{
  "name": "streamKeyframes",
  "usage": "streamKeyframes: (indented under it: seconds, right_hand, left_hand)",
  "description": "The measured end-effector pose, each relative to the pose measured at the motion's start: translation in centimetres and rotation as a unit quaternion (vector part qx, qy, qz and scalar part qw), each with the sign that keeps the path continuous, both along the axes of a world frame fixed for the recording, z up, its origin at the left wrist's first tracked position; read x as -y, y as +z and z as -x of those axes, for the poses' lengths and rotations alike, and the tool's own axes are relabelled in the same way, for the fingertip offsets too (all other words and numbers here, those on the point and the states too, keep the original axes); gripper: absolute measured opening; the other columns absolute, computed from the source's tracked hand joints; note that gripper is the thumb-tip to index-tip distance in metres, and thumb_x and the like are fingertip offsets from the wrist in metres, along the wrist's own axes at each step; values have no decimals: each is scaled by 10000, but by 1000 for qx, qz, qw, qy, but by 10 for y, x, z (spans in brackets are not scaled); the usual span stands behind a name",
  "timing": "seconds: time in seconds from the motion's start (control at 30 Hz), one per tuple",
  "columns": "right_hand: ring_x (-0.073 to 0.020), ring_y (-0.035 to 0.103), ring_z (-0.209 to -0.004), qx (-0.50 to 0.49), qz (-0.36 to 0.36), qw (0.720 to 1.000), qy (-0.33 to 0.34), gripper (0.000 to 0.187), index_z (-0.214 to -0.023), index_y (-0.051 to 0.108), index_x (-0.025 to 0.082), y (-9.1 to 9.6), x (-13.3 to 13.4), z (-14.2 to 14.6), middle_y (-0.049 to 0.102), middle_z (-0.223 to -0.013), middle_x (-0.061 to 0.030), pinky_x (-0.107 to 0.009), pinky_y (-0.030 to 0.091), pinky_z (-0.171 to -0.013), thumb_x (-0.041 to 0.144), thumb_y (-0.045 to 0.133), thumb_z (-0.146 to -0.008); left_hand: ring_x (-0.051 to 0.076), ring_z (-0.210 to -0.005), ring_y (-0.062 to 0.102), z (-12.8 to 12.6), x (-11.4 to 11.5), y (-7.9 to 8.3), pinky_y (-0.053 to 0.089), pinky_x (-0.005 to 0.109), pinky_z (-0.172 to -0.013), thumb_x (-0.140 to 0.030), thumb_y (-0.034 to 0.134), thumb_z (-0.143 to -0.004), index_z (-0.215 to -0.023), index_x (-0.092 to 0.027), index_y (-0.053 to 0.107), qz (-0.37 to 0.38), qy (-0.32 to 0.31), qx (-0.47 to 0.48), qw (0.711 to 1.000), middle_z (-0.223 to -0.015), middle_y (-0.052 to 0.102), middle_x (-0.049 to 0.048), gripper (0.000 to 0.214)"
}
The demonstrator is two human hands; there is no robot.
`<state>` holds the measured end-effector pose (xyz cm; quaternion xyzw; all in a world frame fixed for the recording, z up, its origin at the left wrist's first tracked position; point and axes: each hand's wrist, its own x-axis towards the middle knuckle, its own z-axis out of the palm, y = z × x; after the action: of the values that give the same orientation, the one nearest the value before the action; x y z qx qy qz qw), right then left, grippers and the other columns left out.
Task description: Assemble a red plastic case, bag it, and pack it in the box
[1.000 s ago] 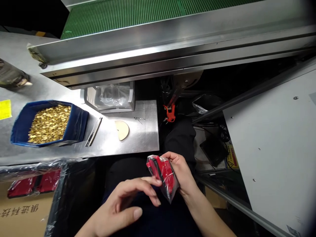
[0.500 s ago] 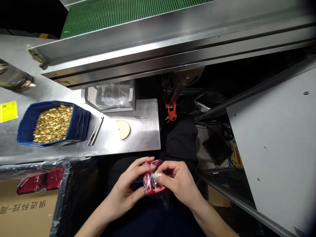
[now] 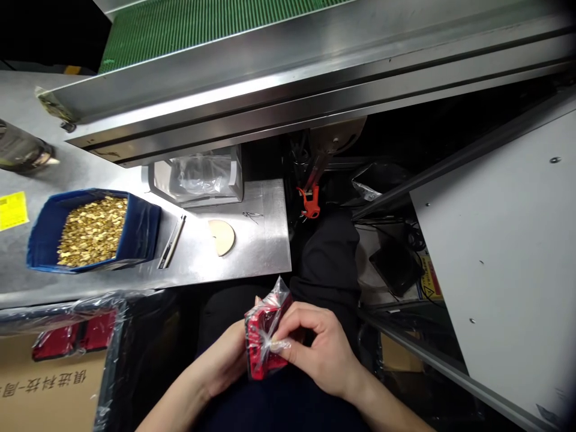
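A red plastic part with a black edge (image 3: 255, 348) is held over my lap, wrapped in a clear plastic bag (image 3: 279, 292). My left hand (image 3: 227, 359) holds the part from behind and below, its fingers mostly hidden by it. With thumb and forefinger, my right hand (image 3: 315, 345) pinches the gathered film on the part's near face. The bag's corner sticks up above the part. More red parts (image 3: 96, 330) lie under film in the carton at lower left.
On the metal bench (image 3: 270, 252) are a blue bin of small brass pieces (image 3: 144, 231), a knife-like tool (image 3: 172, 242), a half-round tan disc (image 3: 222, 237) and a grey bin of clear bags (image 3: 198, 174). An orange-red air gun (image 3: 310, 203) hangs beyond my knee. A green conveyor (image 3: 202, 30) runs behind.
The wrapped part has turned and come slightly left and nearer. My left hand has shifted from its far edge to behind it. My right hand still pinches the film.
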<state>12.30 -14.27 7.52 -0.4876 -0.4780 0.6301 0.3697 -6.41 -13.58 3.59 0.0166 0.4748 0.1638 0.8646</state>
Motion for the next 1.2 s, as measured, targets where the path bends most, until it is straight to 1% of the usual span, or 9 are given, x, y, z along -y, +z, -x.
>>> streamKeyframes:
  seconds: [0.13, 0.27, 0.4, 0.5, 0.63, 0.77, 0.93, 1.07, 1.2]
  right_hand:
    - [-133, 653, -732, 103, -9, 994, 33, 102, -798, 791, 207, 4, 1, 7, 729, -801, 0, -226, 474, -658, 113, 750, -803]
    - [-107, 595, -610, 160, 94, 983, 19, 124, -778, 801, 196, -5, 1, 6, 711, -719, 16, -212, 411, -553, 103, 724, -748]
    - [-124, 600, -598, 67, 224, 972, 25, 109, -825, 826, 165, -22, 1, 0, 740, -704, -11, -217, 400, -546, 199, 770, -738]
    - [-140, 615, -639, 5, 257, 965, 44, 131, -833, 825, 144, -31, 2, -6, 750, -740, -28, -230, 420, -592, 205, 754, -741]
    - [-107, 509, -587, -25, 258, 962, 85, 134, -734, 778, 136, -33, 3, -13, 659, -658, 11, -229, 372, -571, 240, 715, -789]
    - [-86, 395, -585, -58, 223, 967, 111, 263, -677, 713, 135, -30, 1, -22, 538, -613, 44, -227, 315, -567, 347, 736, -832]
    - [-100, 438, -624, -88, 266, 952, 124, 384, -686, 697, 132, -37, 13, -41, 567, -669, 21, -231, 364, -603, 478, 816, -803]
    - [-217, 653, -846, -99, 310, 945, 46, 557, -936, 780, 155, -49, 32, -49, 733, -898, -79, -336, 517, -818, 699, 710, -838]
    - [-299, 613, -1260, -178, 287, 938, 79, 779, -1347, 674, 223, -43, 34, -45, 692, -1299, -132, -461, 417, -1135, 801, 333, -952]
  left_hand:
    - [248, -939, 743, 3, -11, 2, 597, 350, -880, -609, 541, -969, -1101, -144, 776, -27, 121, 44, 991, -1094, 791, 131, 537]
    - [346, -1242, 654, 15, -18, 8, 556, 440, -1029, -544, 644, -923, -1346, -265, 663, -202, 174, 33, 963, -1446, 644, 106, 508]
    - [376, -1378, 539, 33, -15, 17, 503, 420, -1094, -413, 754, -880, -1419, -300, 611, -393, 4, 3, 919, -1551, 539, 115, 569]
    - [353, -1458, 448, 40, -16, 24, 416, 450, -1178, -290, 683, -950, -1413, -333, 621, -500, -164, -15, 850, -1574, 503, 106, 469]
    - [328, -1440, 461, 29, -16, 26, 407, 449, -1181, -279, 763, -896, -1404, -400, 611, -547, -247, -15, 800, -1510, 546, 87, 544]
    - [305, -1268, 584, 12, -4, 20, 487, 374, -1069, -373, 889, -757, -1340, -364, 652, -509, -224, -66, 828, -1378, 594, 86, 630]
    - [245, -969, 668, 4, 18, 12, 521, 318, -888, -431, 915, -708, -1135, -253, 712, -373, -121, -98, 914, -1050, 730, 52, 506]
    - [220, -935, 683, 4, 26, 6, 523, 294, -844, -372, 878, -771, -1113, -201, 723, -276, -46, -22, 960, -1021, 757, 64, 413]
    - [200, -922, 702, 7, 27, 2, 525, 270, -832, -329, 885, -771, -1108, -167, 730, -238, 18, -24, 971, -988, 772, 76, 405]
